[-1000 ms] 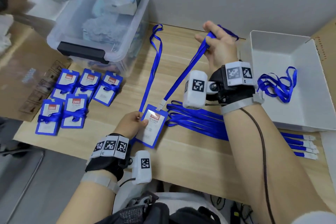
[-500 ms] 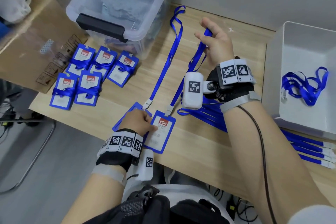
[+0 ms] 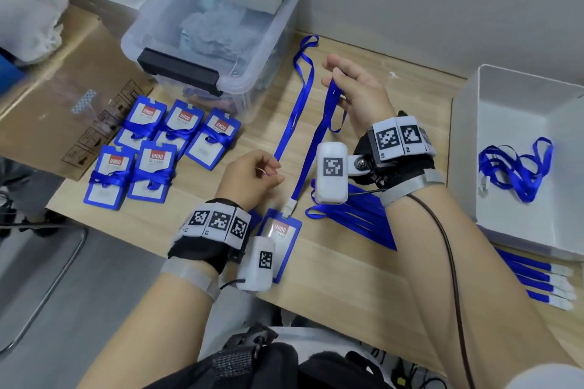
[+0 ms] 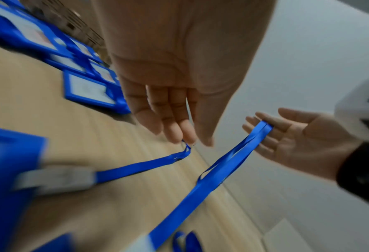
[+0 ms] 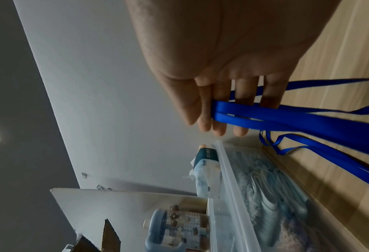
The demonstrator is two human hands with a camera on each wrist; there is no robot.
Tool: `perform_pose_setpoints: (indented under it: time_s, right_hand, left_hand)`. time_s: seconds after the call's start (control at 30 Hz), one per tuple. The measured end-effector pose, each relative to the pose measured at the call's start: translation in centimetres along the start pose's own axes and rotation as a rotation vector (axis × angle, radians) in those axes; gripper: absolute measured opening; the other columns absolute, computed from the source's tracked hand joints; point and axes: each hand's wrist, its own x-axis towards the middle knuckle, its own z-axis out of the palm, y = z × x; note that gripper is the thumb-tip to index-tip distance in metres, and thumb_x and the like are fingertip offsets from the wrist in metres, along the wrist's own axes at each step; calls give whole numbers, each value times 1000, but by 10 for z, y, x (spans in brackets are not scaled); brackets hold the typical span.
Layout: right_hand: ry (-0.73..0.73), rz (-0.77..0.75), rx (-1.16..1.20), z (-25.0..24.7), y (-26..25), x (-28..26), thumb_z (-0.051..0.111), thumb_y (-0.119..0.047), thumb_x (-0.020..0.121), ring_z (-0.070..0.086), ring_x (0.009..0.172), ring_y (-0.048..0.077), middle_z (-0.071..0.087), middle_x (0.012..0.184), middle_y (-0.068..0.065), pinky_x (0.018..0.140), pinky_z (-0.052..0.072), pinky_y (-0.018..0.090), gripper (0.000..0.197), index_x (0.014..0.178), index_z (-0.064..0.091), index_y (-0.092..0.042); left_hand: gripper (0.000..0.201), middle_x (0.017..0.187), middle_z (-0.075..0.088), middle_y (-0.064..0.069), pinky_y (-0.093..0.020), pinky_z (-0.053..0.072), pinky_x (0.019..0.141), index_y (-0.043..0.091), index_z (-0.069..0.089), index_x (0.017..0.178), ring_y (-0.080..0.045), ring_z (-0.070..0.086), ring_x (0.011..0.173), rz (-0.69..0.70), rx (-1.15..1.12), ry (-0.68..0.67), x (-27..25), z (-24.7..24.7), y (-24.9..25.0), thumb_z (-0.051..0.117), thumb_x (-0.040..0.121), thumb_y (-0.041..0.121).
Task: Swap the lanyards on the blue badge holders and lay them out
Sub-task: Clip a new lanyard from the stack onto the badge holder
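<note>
A blue badge holder (image 3: 282, 243) lies near the table's front edge, clipped to a blue lanyard (image 3: 313, 148) that rises to my right hand (image 3: 331, 73). That hand holds the strap (image 5: 265, 114) threaded between its fingers, above the table. My left hand (image 3: 271, 172) pinches a second lanyard (image 3: 300, 98) low down, between thumb and fingertips (image 4: 179, 134). This strap (image 4: 140, 167) runs away across the table towards the bin. A second blue holder (image 3: 254, 218) is mostly hidden under my left wrist.
Several lanyard-wrapped badge holders (image 3: 158, 148) lie at the left. A clear plastic bin (image 3: 221, 41) stands behind them, beside a cardboard box (image 3: 63, 88). Loose lanyards (image 3: 357, 218) lie under my right wrist. A white tray (image 3: 505, 230) at the right holds a tangled lanyard (image 3: 518, 167).
My left hand has left the badge holder and moved up to pinch the left lanyard. My right hand has come lower and nearer with its strap, which now hangs slacker.
</note>
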Motion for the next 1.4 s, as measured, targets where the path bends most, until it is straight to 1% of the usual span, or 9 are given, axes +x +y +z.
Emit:
perform_pose_setpoints:
  time_s: [0.2,0.43,0.57,0.73,0.83,1.0,1.17,1.3,1.4]
  right_hand:
    - [-84,19,-16,-8,-9,12,36,-21,98,54,113,18,58,124,3,104,37,37,29,120,54,-16]
    - [-103,94,60,-22,-9,42,35,-25,99,56,106,14,62,117,1,107,35,40,27,111,58,-19]
    - [-28,89,71,-30,-14,76,37,-20,98,52,120,22,54,133,9,103,38,35,32,123,52,-9]
    - [58,84,111,-37,-5,118,42,-19,96,49,124,22,54,132,4,98,40,33,30,123,53,-13]
    - [97,77,103,-40,-1,138,46,-19,95,51,121,20,55,128,0,100,40,34,30,123,54,-16]
    - [111,180,-1,-42,17,163,50,-17,93,43,127,15,46,139,4,107,31,28,40,133,46,-13]
    - [133,289,-200,-54,44,158,52,-17,91,27,138,19,23,152,5,102,24,23,49,138,38,-16]
    - [192,335,-116,-62,58,126,53,-18,90,29,137,20,32,148,5,113,22,35,49,138,39,-19]
    - [221,361,-43,-62,55,86,53,-16,90,49,119,19,49,131,7,105,39,37,40,130,48,-18]
  left_hand:
    - [27,104,62,0,-21,44,94,11,54,117,-5,58,96,138,-263,-166,64,3,52,54,90,10]
    - [18,76,62,-2,-11,45,60,5,59,107,2,59,61,135,-243,-412,105,20,82,49,93,7]
    - [24,46,58,10,-12,42,51,13,57,69,3,52,44,64,-211,-426,124,24,72,52,90,3]
    - [16,45,60,9,-19,45,51,-8,60,85,-1,54,44,-55,-147,-422,150,36,57,56,89,8]
    - [18,36,53,11,-12,38,42,1,54,68,2,47,36,-90,-55,-422,163,45,51,57,86,2]
    - [18,65,51,-12,-24,42,53,-10,59,82,-19,43,55,-153,-3,-361,178,55,36,60,83,8]
    - [22,71,60,-11,-17,42,52,-2,66,99,-16,52,58,-183,-81,-365,180,54,29,64,84,14]
    - [28,87,64,-10,-29,50,73,3,63,109,-23,60,80,-184,-100,-314,172,50,32,65,83,13]
    - [36,90,62,-6,-35,50,86,2,58,117,-24,61,87,-147,-79,-245,155,39,35,65,83,10]
